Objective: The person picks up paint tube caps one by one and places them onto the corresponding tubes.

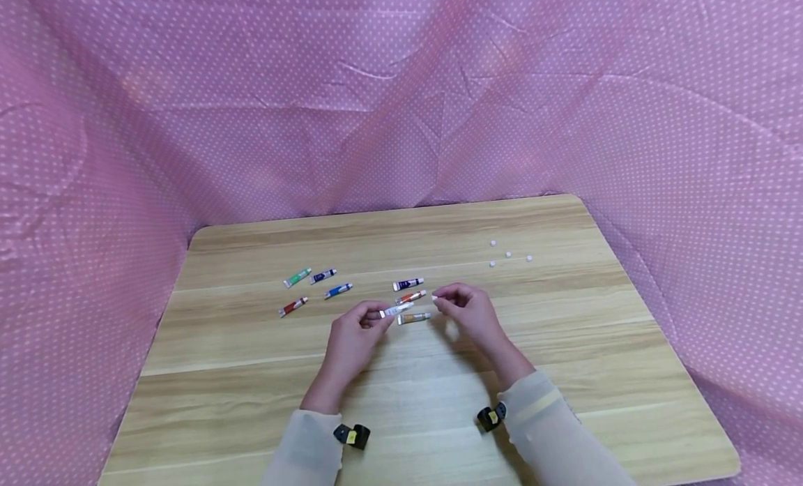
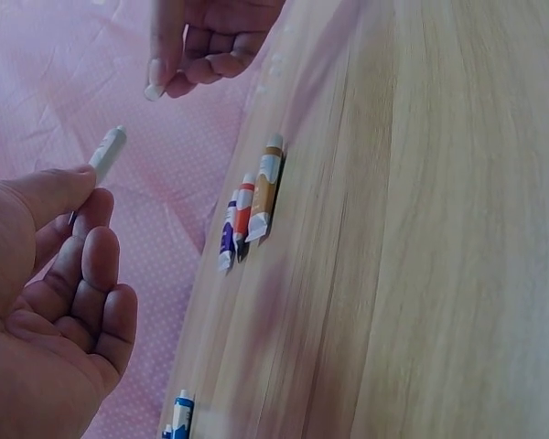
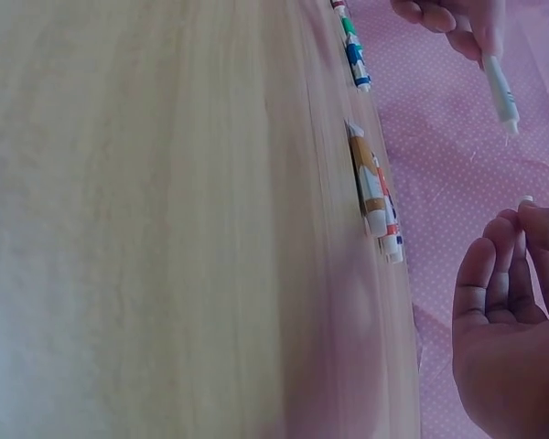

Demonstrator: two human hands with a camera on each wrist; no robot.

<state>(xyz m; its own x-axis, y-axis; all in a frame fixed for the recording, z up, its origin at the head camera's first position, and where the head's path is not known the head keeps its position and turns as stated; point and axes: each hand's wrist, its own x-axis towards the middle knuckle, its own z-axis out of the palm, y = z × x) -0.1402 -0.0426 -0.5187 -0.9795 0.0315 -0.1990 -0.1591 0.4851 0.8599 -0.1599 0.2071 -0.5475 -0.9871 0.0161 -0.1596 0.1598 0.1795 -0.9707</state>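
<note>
Slim white paint tube (image 1: 396, 309) and small white cap (image 1: 435, 298) held apart

The left hand (image 1: 354, 338) pinches the tube above the pale wood-grain surface (image 1: 401, 416); to its right, the right hand (image 1: 473, 319) pinches the cap. Purple (image 1: 408, 284), orange (image 1: 412, 297) and ochre paint tubes (image 1: 414, 319) lie nearby, round white caps (image 1: 508, 254) far right.

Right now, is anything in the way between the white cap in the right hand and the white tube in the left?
Nothing visible. The right hand pinches the white cap, the left hand holds the white tube, and both wrist views show only open air between them. The ochre tube lies lower, on the table.
</note>
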